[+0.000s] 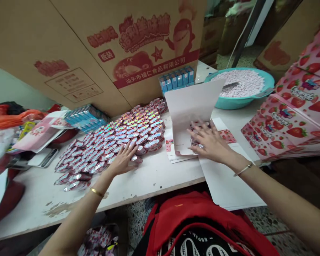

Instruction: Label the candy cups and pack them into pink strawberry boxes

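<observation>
Rows of small shiny pink-and-silver candy packs (114, 137) stand close together on the white table. My left hand (124, 158) rests on the front of these rows, its fingers stretched out over the packs; one pack (135, 160) shows beside my thumb. To the right, an open white carton (190, 103) has its lid raised at the back. Inside it my right hand (206, 140) lies with fingers spread over several packs (196, 142), slightly blurred by motion. The fingers partly hide those packs.
Flat white card sheets (229, 181) lie under and beside the carton. Behind is a teal basin (234, 101) of small pale candies. Strawberry-printed boxes (288, 122) are stacked at right. Blue packs (85, 117) and a scale (44, 158) are at left; a large cardboard box (82, 42) stands behind.
</observation>
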Demonstrator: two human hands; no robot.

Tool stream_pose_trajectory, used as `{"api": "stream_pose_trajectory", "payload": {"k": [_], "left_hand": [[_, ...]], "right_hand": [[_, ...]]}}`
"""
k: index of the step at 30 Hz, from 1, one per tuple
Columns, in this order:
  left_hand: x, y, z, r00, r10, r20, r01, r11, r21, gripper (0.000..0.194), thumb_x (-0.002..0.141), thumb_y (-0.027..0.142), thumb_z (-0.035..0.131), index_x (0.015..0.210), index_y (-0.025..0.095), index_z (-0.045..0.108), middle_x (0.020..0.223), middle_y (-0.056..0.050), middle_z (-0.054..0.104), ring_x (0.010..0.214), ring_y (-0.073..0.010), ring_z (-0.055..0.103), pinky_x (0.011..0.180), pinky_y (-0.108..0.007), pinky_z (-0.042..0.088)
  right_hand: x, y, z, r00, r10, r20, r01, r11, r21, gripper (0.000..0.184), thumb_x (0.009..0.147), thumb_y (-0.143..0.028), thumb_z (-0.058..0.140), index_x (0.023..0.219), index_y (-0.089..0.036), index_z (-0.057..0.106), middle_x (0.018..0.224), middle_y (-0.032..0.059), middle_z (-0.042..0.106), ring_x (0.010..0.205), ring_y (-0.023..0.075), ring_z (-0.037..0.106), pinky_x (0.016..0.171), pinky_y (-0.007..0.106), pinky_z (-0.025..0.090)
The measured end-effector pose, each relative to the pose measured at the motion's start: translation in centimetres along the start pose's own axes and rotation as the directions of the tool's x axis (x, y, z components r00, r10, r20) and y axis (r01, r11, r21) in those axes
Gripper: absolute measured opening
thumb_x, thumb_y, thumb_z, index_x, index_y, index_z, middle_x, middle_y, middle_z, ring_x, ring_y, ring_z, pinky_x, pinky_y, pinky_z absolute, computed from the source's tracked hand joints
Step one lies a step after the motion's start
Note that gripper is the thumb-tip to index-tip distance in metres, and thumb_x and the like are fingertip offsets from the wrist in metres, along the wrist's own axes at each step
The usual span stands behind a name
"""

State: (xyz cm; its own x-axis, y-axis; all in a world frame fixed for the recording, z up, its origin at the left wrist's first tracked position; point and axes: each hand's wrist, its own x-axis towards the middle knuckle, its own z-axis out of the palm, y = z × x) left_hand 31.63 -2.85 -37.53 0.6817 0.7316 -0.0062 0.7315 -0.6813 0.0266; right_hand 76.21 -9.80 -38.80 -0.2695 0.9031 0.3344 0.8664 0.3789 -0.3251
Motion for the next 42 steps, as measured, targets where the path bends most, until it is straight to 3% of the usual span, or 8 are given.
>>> {"api": "stream_pose_trajectory", "payload": {"k": [9,17,22,26,30,35,38,42], "left_hand": [[-1.7,1.6,3.3,0.972,-0.064,-0.226,0.031,0.988,-0.150,0.075,0.080,0.046,0.064,0.147,0.046,0.030,0.132,-0.003,0.056,0.119,-0.0371,0.055,0.102,-0.065,0.044],[9.9,11.0,-4.4,0.868,-0.090,-0.489,-0.157,0.884,-0.440,0.080,0.080,0.050,0.071,0.146,0.031,0.031,0.132,-0.010,0.048,0.123,-0.0299,0.050,0.104,-0.052,0.045],[19.6,15.0,-3.3,0.952,0.089,-0.294,-0.204,0.898,-0.390,0.077,0.075,0.044,0.075,0.139,0.017,0.041,0.132,-0.016,0.049,0.123,-0.0304,0.049,0.104,-0.045,0.042],[22.3,16.4,-1.0,0.995,0.077,-0.063,-0.083,0.991,-0.101,0.074,0.070,0.034,0.078,0.136,0.015,0.048,0.135,-0.020,0.050,0.126,-0.0375,0.044,0.103,-0.052,0.036],[21.2,15.7,-1.3,0.993,0.099,-0.066,-0.106,0.988,-0.109,0.081,0.075,0.046,0.074,0.143,0.016,0.042,0.143,-0.018,0.045,0.132,-0.0351,0.041,0.109,-0.051,0.031],[15.1,8.8,-1.9,0.990,0.127,-0.059,-0.131,0.988,-0.080,0.096,0.075,0.070,0.064,0.152,0.022,0.032,0.156,-0.017,0.033,0.147,-0.0366,0.022,0.119,-0.054,0.013],[11.7,5.1,-0.2,0.993,0.105,0.055,-0.106,0.994,0.018,0.113,0.069,0.077,0.064,0.156,0.018,0.022,0.162,-0.020,0.020,0.151,-0.0425,0.005,0.118,-0.062,0.005],[9.8,4.5,2.7,0.996,0.082,-0.025,-0.081,0.995,0.061,0.087,0.084,0.060,0.058,0.154,0.020,0.028,0.160,-0.018,0.028,0.151,-0.0388,0.012,0.118,-0.064,0.004]], "right_hand": [[2.3,0.1,1.8,0.978,-0.097,0.186,0.140,0.961,-0.236,0.064,0.087,-0.054,0.057,0.136,-0.012,0.056,0.151,0.0172,0.045,0.143,0.0358,0.035,0.119,0.057,0.016],[3.6,0.4,1.2,0.978,-0.005,0.208,0.061,0.963,-0.263,0.087,0.075,-0.072,0.065,0.129,-0.005,0.059,0.140,0.0245,0.054,0.135,0.0378,0.043,0.112,0.051,0.031],[2.7,-0.7,1.7,0.983,0.095,0.158,-0.044,0.954,-0.295,0.075,0.081,-0.055,0.067,0.132,0.000,0.056,0.143,0.0270,0.051,0.134,0.0388,0.044,0.110,0.050,0.035],[1.9,-1.0,2.8,0.986,0.157,0.063,-0.135,0.954,-0.267,0.070,0.084,-0.044,0.064,0.137,0.000,0.050,0.149,0.0271,0.043,0.139,0.0389,0.039,0.114,0.053,0.029],[1.4,-0.2,4.0,0.978,0.206,0.001,-0.203,0.963,-0.176,0.086,0.088,-0.050,0.057,0.152,-0.002,0.027,0.157,0.0243,0.032,0.144,0.0374,0.032,0.117,0.052,0.025],[1.1,0.2,4.5,0.980,0.198,0.005,-0.195,0.971,-0.141,0.091,0.088,-0.062,0.052,0.155,-0.009,0.022,0.158,0.0222,0.030,0.148,0.0370,0.026,0.119,0.055,0.019],[1.1,-0.2,4.1,0.984,0.174,0.028,-0.167,0.971,-0.174,0.090,0.086,-0.065,0.054,0.153,-0.011,0.030,0.159,0.0210,0.029,0.148,0.0373,0.024,0.120,0.056,0.015],[1.1,-0.9,2.5,0.992,0.120,0.045,-0.108,0.971,-0.216,0.082,0.088,-0.066,0.051,0.151,-0.016,0.037,0.158,0.0177,0.032,0.147,0.0367,0.025,0.119,0.059,0.015]]}}
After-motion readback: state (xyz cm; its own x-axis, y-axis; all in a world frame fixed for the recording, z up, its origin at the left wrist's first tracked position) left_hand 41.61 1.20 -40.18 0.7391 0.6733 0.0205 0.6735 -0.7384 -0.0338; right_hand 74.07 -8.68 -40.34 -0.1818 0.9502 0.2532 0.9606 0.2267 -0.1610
